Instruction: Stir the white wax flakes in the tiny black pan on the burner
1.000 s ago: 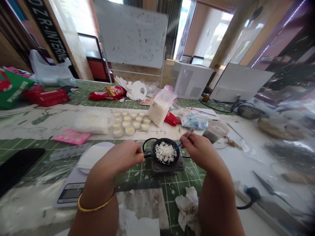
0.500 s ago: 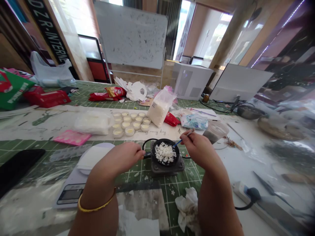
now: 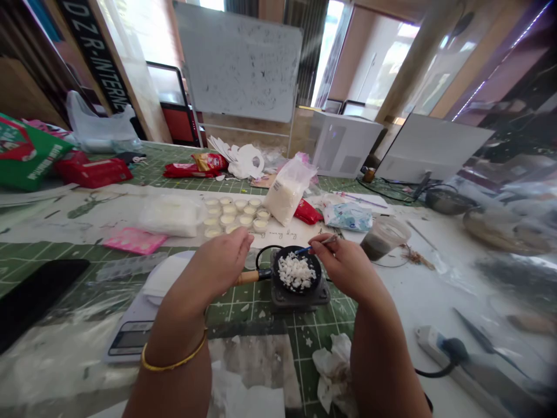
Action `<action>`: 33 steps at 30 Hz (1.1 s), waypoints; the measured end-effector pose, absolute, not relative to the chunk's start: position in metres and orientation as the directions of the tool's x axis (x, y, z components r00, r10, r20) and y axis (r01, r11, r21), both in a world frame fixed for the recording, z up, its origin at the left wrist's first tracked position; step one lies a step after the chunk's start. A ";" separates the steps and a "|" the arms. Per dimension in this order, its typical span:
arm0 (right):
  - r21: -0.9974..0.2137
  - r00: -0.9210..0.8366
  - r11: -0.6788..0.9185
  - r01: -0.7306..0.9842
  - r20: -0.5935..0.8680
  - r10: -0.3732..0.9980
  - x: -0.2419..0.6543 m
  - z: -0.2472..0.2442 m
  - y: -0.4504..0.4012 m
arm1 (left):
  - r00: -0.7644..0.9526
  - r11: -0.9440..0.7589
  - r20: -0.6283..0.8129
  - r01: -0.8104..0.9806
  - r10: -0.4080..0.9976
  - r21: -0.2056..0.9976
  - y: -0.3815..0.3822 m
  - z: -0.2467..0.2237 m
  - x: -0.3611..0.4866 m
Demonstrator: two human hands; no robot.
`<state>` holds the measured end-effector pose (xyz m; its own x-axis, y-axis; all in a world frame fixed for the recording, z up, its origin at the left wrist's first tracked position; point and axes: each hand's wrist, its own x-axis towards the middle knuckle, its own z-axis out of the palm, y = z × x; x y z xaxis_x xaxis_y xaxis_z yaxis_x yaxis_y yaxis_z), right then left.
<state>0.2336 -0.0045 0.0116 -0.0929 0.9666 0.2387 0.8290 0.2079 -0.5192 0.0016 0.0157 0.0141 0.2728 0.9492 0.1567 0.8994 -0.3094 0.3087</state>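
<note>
Small black pan (image 3: 297, 271) of white flakes on a dark burner block (image 3: 300, 296), green gridded surface (image 3: 278, 319).

Left hand (image 3: 224, 261) half-open with fingers spread, above the pan's wooden handle (image 3: 248, 277); contact cannot be judged. Right hand (image 3: 346, 264) pinched closed on a thin blue-tipped stick (image 3: 315, 246) over the pan's rim. Writing: banner (image 3: 93, 55) cut off, "OZR-INTERN"; green box (image 3: 32, 157) print blurred; whiteboard (image 3: 241, 64) marks illegible. Wax-filled cups (image 3: 235, 212) partly hidden behind the left hand.
</note>
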 end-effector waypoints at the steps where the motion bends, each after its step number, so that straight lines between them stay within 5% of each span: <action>1: -0.518 -0.106 0.211 0.829 0.225 0.969 0.233 0.012 -0.005 | 0.264 -0.306 0.169 0.901 0.950 0.308 0.016 0.015 0.002; 8: -0.548 -0.116 0.227 0.805 0.230 0.966 0.232 0.012 -0.004 | 0.123 -0.328 0.428 0.834 0.895 0.445 0.016 0.016 0.001; 13: -0.533 -0.095 0.209 0.820 0.233 0.968 0.231 0.014 -0.006 | 0.001 -0.148 0.271 0.840 0.963 0.521 0.015 0.017 0.001; 18: -0.521 -0.134 0.216 0.826 0.190 0.973 0.236 0.016 -0.009 | 0.121 -0.225 0.239 0.849 0.964 0.478 0.016 0.017 -0.001; 22: -0.501 -0.056 0.167 0.850 0.229 0.972 0.244 0.017 -0.010 | -0.028 -0.059 0.166 0.867 0.986 0.495 0.015 0.019 0.000; 27: -0.479 -0.080 0.158 0.863 0.179 0.981 0.244 0.018 -0.011 | 0.056 -0.215 0.311 0.836 0.949 0.505 0.017 0.017 0.001; 33: -0.491 -0.097 0.167 0.855 0.165 0.982 0.242 0.018 -0.009 | -0.088 -0.069 0.240 0.814 0.967 0.576 0.013 0.018 0.000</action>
<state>0.2416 -0.0093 0.0180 -0.0967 0.9815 0.1652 0.8553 0.1668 -0.4905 -0.0003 0.0130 0.0184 -0.0883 0.9667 0.2402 0.8143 -0.0688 0.5763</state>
